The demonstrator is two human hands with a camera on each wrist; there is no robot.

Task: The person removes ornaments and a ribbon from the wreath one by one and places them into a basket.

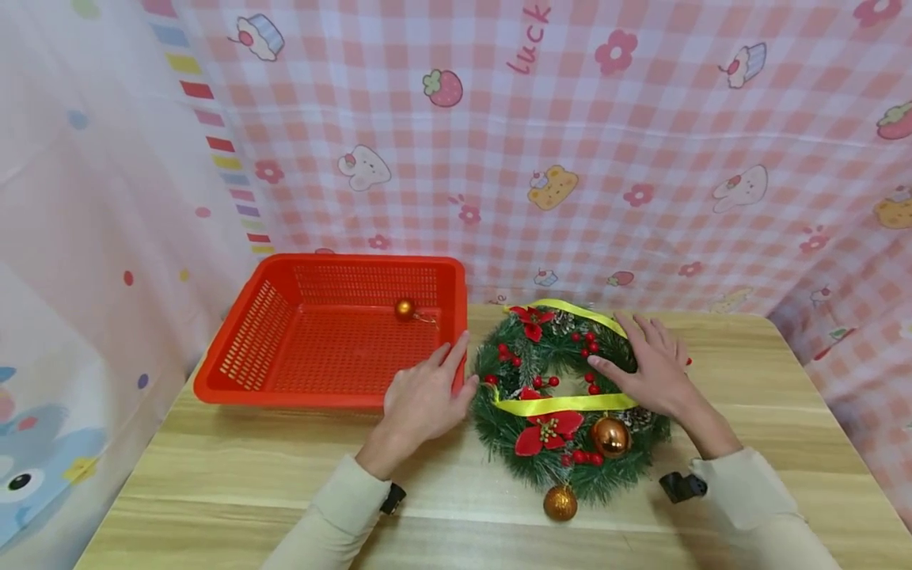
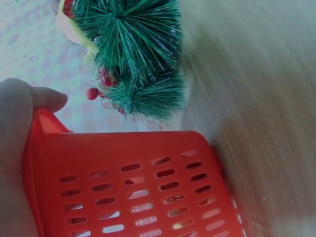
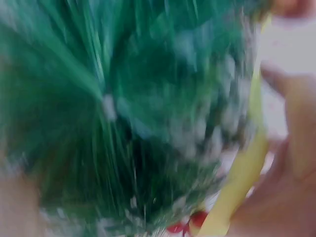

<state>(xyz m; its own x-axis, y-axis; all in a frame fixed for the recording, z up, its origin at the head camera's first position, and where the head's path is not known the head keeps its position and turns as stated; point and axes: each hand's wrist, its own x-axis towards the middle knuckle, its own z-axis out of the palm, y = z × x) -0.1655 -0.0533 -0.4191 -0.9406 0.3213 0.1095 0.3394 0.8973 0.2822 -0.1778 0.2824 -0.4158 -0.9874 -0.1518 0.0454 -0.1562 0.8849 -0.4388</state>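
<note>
My left hand (image 1: 426, 400) rests over the near right corner of a red plastic basket (image 1: 235, 384), fingers extended. In the left wrist view the thumb lies at the rim of the basket (image 2: 123, 153). A green Christmas wreath (image 1: 499, 443) lies right of it, with red poinsettias (image 1: 549, 431), red berries, pinecones and a yellow ribbon (image 1: 563, 404). My right hand (image 1: 655, 368) spreads its fingers over the wreath's right side, at the ribbon. The right wrist view is blurred, with the hand beside the ribbon (image 3: 242, 173).
Inside the basket, toward its back right, lies a small orange-gold bauble (image 1: 404, 309). A copper bauble (image 1: 610, 436) sits on the wreath, and a glittery gold one (image 1: 560, 503) at its front edge. Behind the wooden table (image 1: 456, 530) hangs a pink checked curtain (image 1: 470, 150).
</note>
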